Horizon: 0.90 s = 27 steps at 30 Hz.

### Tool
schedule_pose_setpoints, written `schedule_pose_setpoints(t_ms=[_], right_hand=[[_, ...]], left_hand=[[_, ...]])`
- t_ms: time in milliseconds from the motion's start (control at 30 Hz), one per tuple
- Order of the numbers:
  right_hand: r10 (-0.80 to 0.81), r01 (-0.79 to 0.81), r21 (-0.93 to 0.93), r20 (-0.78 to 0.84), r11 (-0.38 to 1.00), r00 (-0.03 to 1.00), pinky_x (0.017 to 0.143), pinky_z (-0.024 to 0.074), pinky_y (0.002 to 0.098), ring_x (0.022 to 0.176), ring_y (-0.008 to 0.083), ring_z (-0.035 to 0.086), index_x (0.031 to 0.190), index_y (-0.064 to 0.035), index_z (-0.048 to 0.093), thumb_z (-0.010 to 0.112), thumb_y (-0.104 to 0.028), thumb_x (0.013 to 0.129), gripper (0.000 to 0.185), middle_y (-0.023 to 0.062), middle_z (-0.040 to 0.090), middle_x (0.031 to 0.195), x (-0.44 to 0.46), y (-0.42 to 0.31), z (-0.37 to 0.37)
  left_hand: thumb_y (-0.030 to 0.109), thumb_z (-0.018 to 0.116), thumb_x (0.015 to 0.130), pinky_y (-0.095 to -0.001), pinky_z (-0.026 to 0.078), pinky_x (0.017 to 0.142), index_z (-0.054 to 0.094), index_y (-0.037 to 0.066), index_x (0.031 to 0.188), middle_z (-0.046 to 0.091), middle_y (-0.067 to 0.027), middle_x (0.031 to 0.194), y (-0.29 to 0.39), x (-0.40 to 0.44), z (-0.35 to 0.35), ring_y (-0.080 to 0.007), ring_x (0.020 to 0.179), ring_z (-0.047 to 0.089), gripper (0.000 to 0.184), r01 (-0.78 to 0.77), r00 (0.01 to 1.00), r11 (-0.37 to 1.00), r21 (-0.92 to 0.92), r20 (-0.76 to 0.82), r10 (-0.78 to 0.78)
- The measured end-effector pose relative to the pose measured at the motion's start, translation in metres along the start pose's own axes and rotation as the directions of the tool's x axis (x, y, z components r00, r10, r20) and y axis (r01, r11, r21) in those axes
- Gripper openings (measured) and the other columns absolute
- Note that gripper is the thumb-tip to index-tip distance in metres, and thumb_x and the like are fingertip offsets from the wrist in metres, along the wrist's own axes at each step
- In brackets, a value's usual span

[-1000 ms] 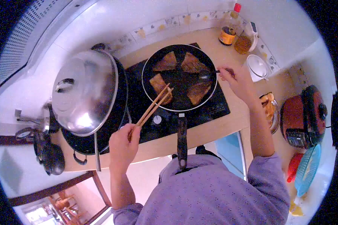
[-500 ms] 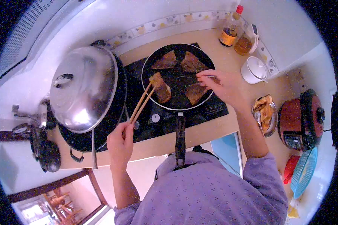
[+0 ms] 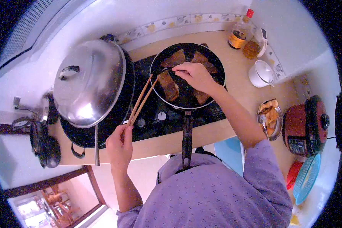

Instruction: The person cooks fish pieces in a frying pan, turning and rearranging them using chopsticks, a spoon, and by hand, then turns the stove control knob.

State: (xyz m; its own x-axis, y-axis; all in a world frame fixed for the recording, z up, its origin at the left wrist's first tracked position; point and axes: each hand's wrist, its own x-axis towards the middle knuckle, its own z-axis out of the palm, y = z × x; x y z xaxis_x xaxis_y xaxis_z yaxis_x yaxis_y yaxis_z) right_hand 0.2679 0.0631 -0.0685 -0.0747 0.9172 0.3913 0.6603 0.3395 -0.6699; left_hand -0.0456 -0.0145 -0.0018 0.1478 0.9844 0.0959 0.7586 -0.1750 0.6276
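Observation:
My left hand (image 3: 119,146) grips a pair of wooden chopsticks (image 3: 140,102), their tips a little apart at the left edge of the frying pan (image 3: 187,86). Beside those tips lies a browned slab of food (image 3: 168,88). Over the middle of the pan my right hand (image 3: 195,76) is closed in a pinch. A small pale glint shows just left of its fingertips, but I cannot make out what they hold. Other browned pieces (image 3: 173,59) lie at the back and right of the pan, partly covered by my right hand and forearm.
Left of the pan sits a wok under a domed metal lid (image 3: 91,83). The pan's handle (image 3: 187,140) points toward me. On the right are bottles (image 3: 237,36), a white lidded pot (image 3: 261,74), a metal dish of fried food (image 3: 270,117) and a red cooker (image 3: 304,127).
My right hand has moved left, from the pan's right edge to above its middle. The chopstick tips have come off the left slab and now sit at the pan's edge.

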Motion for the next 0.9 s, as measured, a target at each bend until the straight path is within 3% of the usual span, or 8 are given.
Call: schedule_pose_setpoints(t_ms=[400,600,700,800,867,900], right_hand=[[-0.013,0.016,-0.035,0.085,0.999,0.996,0.077,0.0505,0.0389,0.088,0.0301,0.064,0.096,-0.0084,0.067,0.058,-0.027,0.086,0.023,0.0114,0.067,0.095,-0.004,0.003,0.002],[-0.054,0.055,-0.038,0.026,0.998,0.998,0.075,0.0508,0.0395,0.086,0.03,0.064,0.094,-0.0093,0.068,0.057,-0.028,0.087,0.023,0.0111,0.067,0.094,-0.005,0.002,-0.001],[-0.075,0.075,0.005,-0.085,0.997,0.994,0.072,0.0514,0.0387,0.082,0.0299,0.065,0.095,-0.0089,0.067,0.056,-0.028,0.088,0.024,0.0109,0.068,0.09,-0.009,-0.009,-0.015],[0.056,-0.047,0.103,-0.086,0.994,0.995,0.068,0.052,0.0382,0.076,0.0297,0.065,0.094,-0.0084,0.067,0.056,-0.028,0.087,0.024,0.0112,0.068,0.085,-0.022,-0.035,-0.034],[0.143,-0.143,0.01,-0.05,0.99,0.988,0.063,0.0521,0.0393,0.071,0.0308,0.065,0.093,-0.0084,0.066,0.056,-0.027,0.087,0.022,0.0123,0.067,0.081,-0.034,-0.053,-0.039],[0.078,-0.08,-0.059,-0.044,0.995,0.996,0.06,0.052,0.0403,0.068,0.0316,0.065,0.091,-0.0079,0.065,0.054,-0.025,0.087,0.02,0.0129,0.067,0.079,-0.041,-0.055,-0.034]], left_hand=[[0.02,0.056,0.092,-0.0239,0.029,0.045,0.064,0.001,0.091,0.048,0.0022,0.058,-0.004,0.0,0.001,-0.0047,0.052,0.038,0.021,0.0,1.0,0.999,-0.037,0.023,0.001],[0.019,0.057,0.091,-0.0256,0.034,0.047,0.065,0.001,0.093,0.053,-0.0013,0.061,0.003,0.0,0.004,-0.0067,0.053,0.042,0.02,-0.011,0.999,1.0,0.0,0.045,0.011],[0.02,0.057,0.091,-0.0259,0.034,0.047,0.065,0.001,0.093,0.055,-0.0023,0.062,0.001,0.0,0.005,-0.0071,0.054,0.043,0.02,-0.012,0.999,1.0,0.007,0.033,0.011],[0.018,0.058,0.09,-0.0266,0.035,0.047,0.064,0.0,0.09,0.056,-0.0057,0.061,0.001,0.001,0.005,-0.0101,0.052,0.045,0.018,-0.031,0.999,1.0,-0.005,-0.007,0.031],[0.015,0.059,0.088,-0.0275,0.036,0.047,0.063,-0.001,0.088,0.056,-0.009,0.059,0.0,0.002,0.005,-0.0132,0.049,0.048,0.017,-0.047,0.998,0.999,-0.019,-0.033,0.047],[0.015,0.059,0.088,-0.0274,0.036,0.047,0.063,-0.001,0.088,0.056,-0.0088,0.06,-0.001,0.002,0.005,-0.0128,0.049,0.047,0.016,-0.049,0.998,0.998,-0.031,-0.035,0.048]])
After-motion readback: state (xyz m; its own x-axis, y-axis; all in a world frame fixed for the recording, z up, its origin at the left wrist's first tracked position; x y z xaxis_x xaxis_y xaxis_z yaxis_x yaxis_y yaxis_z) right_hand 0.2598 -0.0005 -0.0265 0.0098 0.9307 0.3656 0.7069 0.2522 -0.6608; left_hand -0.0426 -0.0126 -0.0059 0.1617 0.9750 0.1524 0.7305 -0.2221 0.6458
